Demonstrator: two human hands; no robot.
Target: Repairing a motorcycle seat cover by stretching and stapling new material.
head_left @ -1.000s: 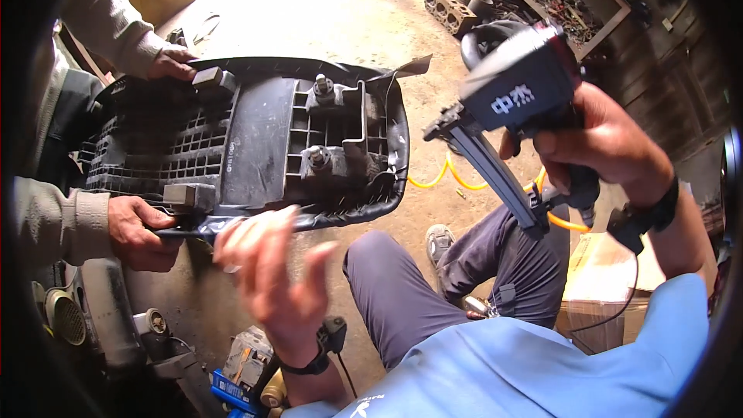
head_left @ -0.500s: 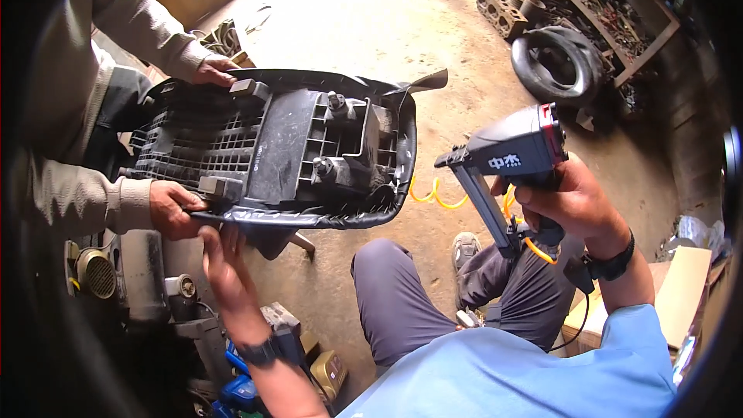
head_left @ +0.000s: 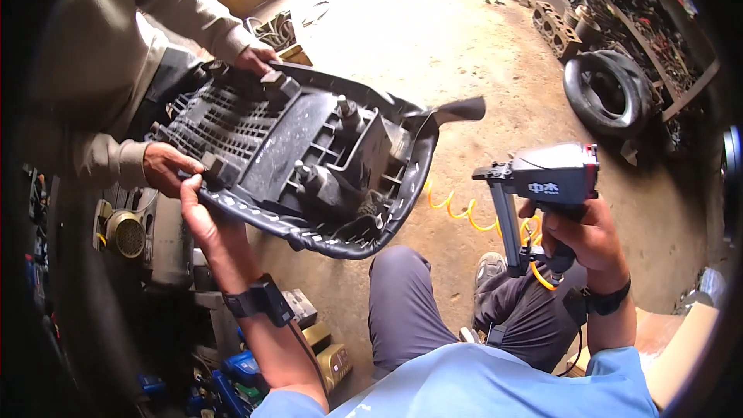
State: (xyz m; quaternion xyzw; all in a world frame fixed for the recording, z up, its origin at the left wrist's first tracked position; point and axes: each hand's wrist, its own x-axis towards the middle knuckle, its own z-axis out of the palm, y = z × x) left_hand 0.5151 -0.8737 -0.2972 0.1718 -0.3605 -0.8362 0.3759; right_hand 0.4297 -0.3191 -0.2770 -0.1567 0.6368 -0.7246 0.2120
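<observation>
A black vehicle seat (head_left: 288, 133), underside up, has a plastic base with a grid and bolted mounts, and a black cover folded over its rim and fixed with rows of staples. My left hand (head_left: 203, 218) grips its near left edge, thumb at the rim and fingers hidden beneath. In my right hand (head_left: 587, 234) is a black and grey air staple gun (head_left: 551, 174), its nose pointing left toward the seat but apart from it. A strip of the cover (head_left: 460, 110) sticks out at the far right corner.
A co-worker's two hands (head_left: 166, 169) hold the seat's left end. A coiled yellow air hose (head_left: 464, 215) hangs behind the staple gun. A black inner tube (head_left: 607, 93) and metal parts lie at the far right. Bottles and machinery (head_left: 334, 364) stand at lower left; cardboard (head_left: 681, 348) is at lower right.
The seat has tilted and turned, its right end swinging nearer me. My left hand has moved onto its edge from below. The staple gun sits lower and farther right in view.
</observation>
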